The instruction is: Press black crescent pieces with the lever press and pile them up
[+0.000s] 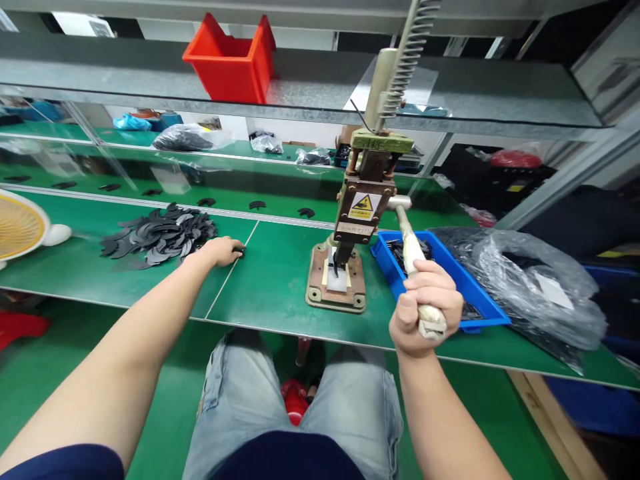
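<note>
My right hand (426, 308) is wrapped round the pale, taped lever (411, 247) of a hand press (361, 207). The press stands on the green table, its ram lowered to a small light plate (337, 279) on the base, with a dark piece at the ram's tip. On the left, my left hand (223, 252) is beside a pile of dark curved pieces (167, 233). Its fingers are closed on a small dark piece (241, 253), mostly hidden by the fingertips.
A blue tray (467, 287) with dark parts lies right of the press, beside a clear plastic bag (540, 280). Several dark pieces line the conveyor strip behind. A red bin (233, 67) sits on the upper shelf. At far left is a yellow-and-white round item (23, 227).
</note>
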Available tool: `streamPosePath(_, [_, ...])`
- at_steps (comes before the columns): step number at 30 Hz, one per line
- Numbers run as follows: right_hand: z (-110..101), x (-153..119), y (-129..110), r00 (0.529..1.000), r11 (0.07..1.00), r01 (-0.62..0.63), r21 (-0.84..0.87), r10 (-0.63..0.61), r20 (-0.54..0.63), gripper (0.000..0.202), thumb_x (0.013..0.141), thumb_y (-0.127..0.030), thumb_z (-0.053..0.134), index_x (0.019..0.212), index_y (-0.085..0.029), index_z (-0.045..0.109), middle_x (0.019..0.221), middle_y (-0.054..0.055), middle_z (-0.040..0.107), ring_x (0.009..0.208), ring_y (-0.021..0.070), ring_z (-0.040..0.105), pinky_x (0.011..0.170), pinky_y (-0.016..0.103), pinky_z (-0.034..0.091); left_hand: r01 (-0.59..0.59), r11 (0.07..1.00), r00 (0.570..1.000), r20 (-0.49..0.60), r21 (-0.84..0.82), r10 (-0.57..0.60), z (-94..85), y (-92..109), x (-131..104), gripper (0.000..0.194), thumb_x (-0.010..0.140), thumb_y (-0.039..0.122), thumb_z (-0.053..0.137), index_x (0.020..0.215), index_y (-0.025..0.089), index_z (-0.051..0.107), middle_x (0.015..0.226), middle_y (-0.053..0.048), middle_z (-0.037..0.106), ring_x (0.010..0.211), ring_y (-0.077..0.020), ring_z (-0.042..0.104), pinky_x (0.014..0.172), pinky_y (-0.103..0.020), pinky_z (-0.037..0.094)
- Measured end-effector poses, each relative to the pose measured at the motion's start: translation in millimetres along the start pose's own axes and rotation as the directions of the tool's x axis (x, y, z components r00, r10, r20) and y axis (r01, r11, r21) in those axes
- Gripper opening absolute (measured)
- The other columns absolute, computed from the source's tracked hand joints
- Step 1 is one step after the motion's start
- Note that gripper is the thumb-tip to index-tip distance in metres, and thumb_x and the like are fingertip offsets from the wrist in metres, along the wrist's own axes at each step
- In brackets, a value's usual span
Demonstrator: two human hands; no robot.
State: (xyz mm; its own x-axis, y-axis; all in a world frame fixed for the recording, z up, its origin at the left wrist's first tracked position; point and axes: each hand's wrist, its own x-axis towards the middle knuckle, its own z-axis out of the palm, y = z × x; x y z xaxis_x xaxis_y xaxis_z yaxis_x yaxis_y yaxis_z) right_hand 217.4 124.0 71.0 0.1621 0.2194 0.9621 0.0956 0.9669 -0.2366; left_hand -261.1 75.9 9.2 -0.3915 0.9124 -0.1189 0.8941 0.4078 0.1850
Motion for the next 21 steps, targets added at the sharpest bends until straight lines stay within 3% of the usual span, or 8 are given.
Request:
streamPosePath(3, [-3, 0, -3, 0.999, 0.999, -0.012, -0.031, 0.013, 0.042, 0.013, 0.089, -0.027, 0.067, 0.085, -0.025, 0.054, 0.079, -0.001, 0.061, 0.089, 0.023, 0.069, 0.095, 0.058, 0.061, -0.063, 0.998, 0.998, 0.029, -0.018, 0.063, 15.5, 18, 2, 0.048, 0.086, 0.049, 0.071, 0.125, 0.023, 0.077, 0.126, -0.012, 0.079, 0.117, -0.0296, 0.073, 0.098, -0.03, 0.052])
streamPosePath(6, [-5, 0, -6, 0.998, 0.999, -0.025, -0.03, 0.027, 0.063, 0.012, 0.09, -0.026, 0.066, 0.087, -0.025, 0.055, 0.081, 0.0, 0.061, 0.092, 0.0232, 0.068, 0.097, 0.059, 0.06, -0.107, 0.994, 0.994, 0.026, -0.015, 0.108, 31.1, 44, -5, 0.042, 0.091, 0.053, 0.066, 0.115, 0.02, 0.076, 0.119, -0.016, 0.08, 0.111, -0.0329, 0.074, 0.092, -0.033, 0.053])
streamPosePath(10, [-6, -1, -6, 0.997, 0.999, -0.037, -0.001, 0.037, 0.072, 0.012, 0.089, -0.024, 0.067, 0.087, -0.024, 0.056, 0.082, 0.0, 0.061, 0.088, 0.0219, 0.067, 0.1, 0.059, 0.059, -0.06, 0.998, 0.997, -0.055, -0.032, 0.059, 49.5, 86, -28, 0.053, 0.103, 0.065, 0.041, 0.111, 0.021, 0.069, 0.108, -0.02, 0.08, 0.103, -0.0377, 0.075, 0.084, -0.039, 0.053])
streamPosePath(12, [-6, -2, -6, 0.996, 0.999, -0.039, 0.005, 0.039, 0.075, 0.011, 0.089, -0.024, 0.067, 0.088, -0.024, 0.056, 0.083, 0.0, 0.061, 0.089, 0.0222, 0.067, 0.101, 0.06, 0.058, -0.045, 0.994, 0.997, -0.067, -0.098, 0.039, 56.5, 106, -38, 0.052, 0.106, 0.062, 0.033, 0.112, 0.021, 0.065, 0.103, -0.02, 0.079, 0.1, -0.0372, 0.075, 0.082, -0.04, 0.053])
streamPosePath(14, [-7, -2, -6, 0.996, 0.999, -0.047, -0.001, 0.046, 0.08, 0.011, 0.09, -0.025, 0.066, 0.088, -0.024, 0.056, 0.084, 0.0, 0.061, 0.092, 0.0231, 0.067, 0.101, 0.06, 0.058, -0.09, 0.971, 0.996, -0.043, -0.22, 0.082, 60.8, 122, -45, 0.041, 0.107, 0.054, 0.038, 0.109, 0.021, 0.062, 0.099, -0.016, 0.078, 0.097, -0.0335, 0.075, 0.082, -0.037, 0.052])
streamPosePath(17, [-7, -3, -8, 0.994, 0.998, -0.06, -0.023, 0.062, 0.086, 0.01, 0.091, -0.026, 0.066, 0.09, -0.024, 0.056, 0.085, 0.001, 0.061, 0.096, 0.0247, 0.068, 0.099, 0.058, 0.059, -0.198, 0.853, 0.978, -0.046, -0.483, 0.201, 59.8, 141, -51, 0.026, 0.101, 0.047, 0.055, 0.098, 0.022, 0.06, 0.091, -0.007, 0.075, 0.088, -0.0258, 0.072, 0.076, -0.031, 0.05])
streamPosePath(21, [-5, -2, -9, 0.996, 0.998, -0.057, -0.027, 0.059, 0.068, 0.01, 0.091, -0.026, 0.065, 0.089, -0.025, 0.055, 0.083, 0.001, 0.059, 0.091, 0.0234, 0.066, 0.098, 0.058, 0.059, -0.204, 0.649, 0.969, -0.058, -0.733, 0.24, 46.0, 164, -53, 0.035, 0.094, 0.056, 0.064, 0.084, 0.024, 0.056, 0.067, 0.002, 0.064, 0.06, -0.0167, 0.058, 0.057, -0.026, 0.041])
